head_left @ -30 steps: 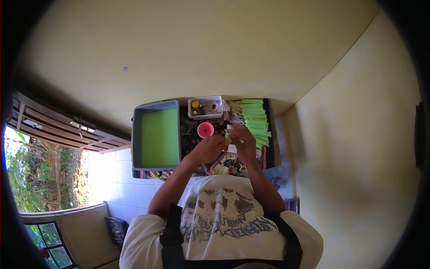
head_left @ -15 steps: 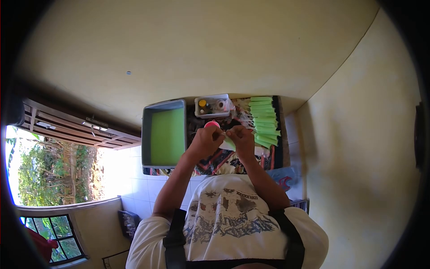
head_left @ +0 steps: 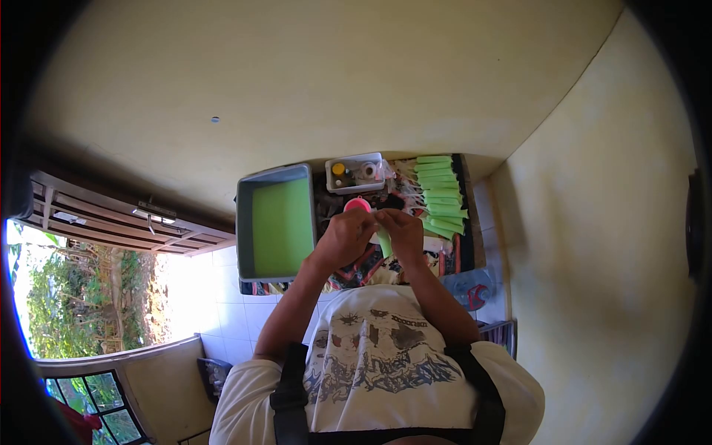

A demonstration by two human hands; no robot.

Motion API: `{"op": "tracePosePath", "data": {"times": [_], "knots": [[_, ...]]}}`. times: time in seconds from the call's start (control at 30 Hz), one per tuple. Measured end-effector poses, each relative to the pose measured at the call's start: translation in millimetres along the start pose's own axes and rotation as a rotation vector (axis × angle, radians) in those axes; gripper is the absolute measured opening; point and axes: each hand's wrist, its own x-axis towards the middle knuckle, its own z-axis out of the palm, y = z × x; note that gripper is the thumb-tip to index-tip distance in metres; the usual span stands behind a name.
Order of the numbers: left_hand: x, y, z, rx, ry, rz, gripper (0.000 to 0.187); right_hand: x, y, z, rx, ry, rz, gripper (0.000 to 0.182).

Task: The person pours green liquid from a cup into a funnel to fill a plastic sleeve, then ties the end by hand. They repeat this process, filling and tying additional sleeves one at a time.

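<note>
My left hand (head_left: 347,241) and my right hand (head_left: 403,236) meet over the middle of the table, fingertips pinched together. Between them they grip the top end of a slim plastic tube bag of green liquid (head_left: 385,244), whose lower part hangs below the fingers. Just behind my left hand is a pink cup or funnel (head_left: 357,203), partly hidden. To the right lie several filled green tube bags (head_left: 443,194) in a stacked row, their clear ends pointing left.
A grey tub (head_left: 245,245) of green liquid (head_left: 282,222) stands at the left. At the back, a white basket (head_left: 356,187) holds a yellow-capped bottle (head_left: 339,170) and a roll (head_left: 368,171). A patterned cloth (head_left: 348,274) covers the table. A clear bottle (head_left: 471,289) is beyond its right front corner.
Both fingertips remain together at the bag's top. The hands have turned slightly, and more of the green bag shows below them. The whole view has shifted a little.
</note>
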Motion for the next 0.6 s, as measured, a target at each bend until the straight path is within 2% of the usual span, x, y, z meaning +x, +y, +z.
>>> {"op": "tracePosePath", "data": {"times": [0.03,0.13,0.33,0.43,0.6], "knots": [[-2.5,-1.2,-3.0,-0.006,0.014,-0.034,0.015,-2.8,-4.9,-0.5,-0.067,-0.029,0.014,0.029],[-7.1,-5.2,-16.9,-0.046,-0.054,-0.092,0.016,-8.0,-2.1,-4.7,0.015,-0.195,0.008,0.034],[-28.9,-35.1,-27.6,-0.101,-0.064,-0.118,0.020,-21.2,-16.6,6.8,-0.073,-0.305,-0.011,0.030],[-38.7,-41.3,-32.4,-0.125,-0.057,-0.173,0.023,-25.3,-10.8,18.2,-0.144,-0.303,-0.029,0.025],[-54.9,-55.1,-19.2,-0.272,0.139,-0.265,0.020,-32.4,-2.4,48.5,-0.357,-0.110,-0.208,0.022]]}}
